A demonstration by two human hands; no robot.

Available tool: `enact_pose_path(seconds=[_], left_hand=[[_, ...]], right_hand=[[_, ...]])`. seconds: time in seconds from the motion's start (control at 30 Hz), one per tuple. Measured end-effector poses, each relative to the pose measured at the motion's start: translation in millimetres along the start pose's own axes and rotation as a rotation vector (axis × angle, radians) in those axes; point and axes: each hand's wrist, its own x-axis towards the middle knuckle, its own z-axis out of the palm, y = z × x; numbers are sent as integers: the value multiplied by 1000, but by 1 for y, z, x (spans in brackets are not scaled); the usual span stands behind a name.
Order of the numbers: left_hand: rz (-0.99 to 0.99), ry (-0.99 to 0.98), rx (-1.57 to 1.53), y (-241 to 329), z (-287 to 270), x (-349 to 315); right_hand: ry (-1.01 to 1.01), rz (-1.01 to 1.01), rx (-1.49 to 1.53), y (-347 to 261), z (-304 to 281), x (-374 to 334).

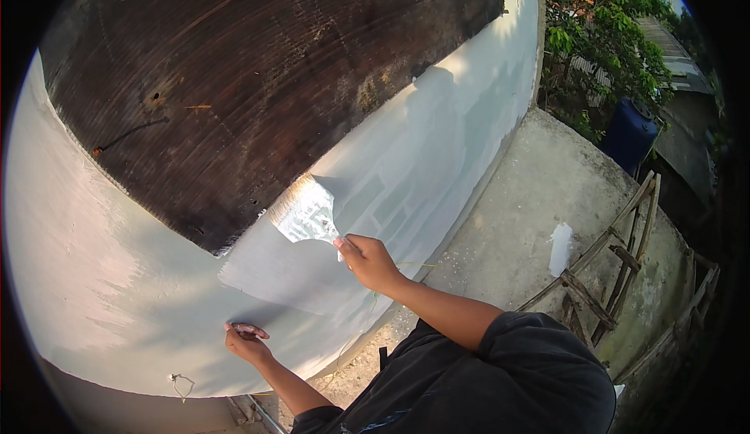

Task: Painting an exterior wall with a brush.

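Note:
My right hand [369, 263] is closed round the handle of a wide paintbrush [305, 214]. White paint coats the brush's body, and its tan bristles touch the lower edge of a dark brown ribbed panel [258, 82]. Beneath that edge runs a pale painted wall [375, 207], with wetter-looking whitish strokes near the brush. Lower on the left, my left hand [248, 343] is close to the wall with its fingers curled. Dark and pale patches show between those fingers; whether they hold anything I cannot make out.
A concrete ledge [516, 192] with a white paint patch [559, 249] lies to the right. A rough wooden ladder [598, 278] leans there, near a dark blue barrel [629, 133] and a leafy tree [598, 43]. A small loop of cord [182, 385] hangs at the wall's lower left.

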Motion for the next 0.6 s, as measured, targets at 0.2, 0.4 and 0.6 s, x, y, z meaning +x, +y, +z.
enact_pose_path(seconds=[0.2,0.4,0.6], left_hand=[[-6,-16,9,0,0,0],[-3,20,-6,0,1,-1],[-7,3,-1,-2,0,0]], right_hand=[[-6,74,80,-2,-3,0],[-35,86,-25,-7,-13,1],[-77,20,-46,0,-11,-5]])
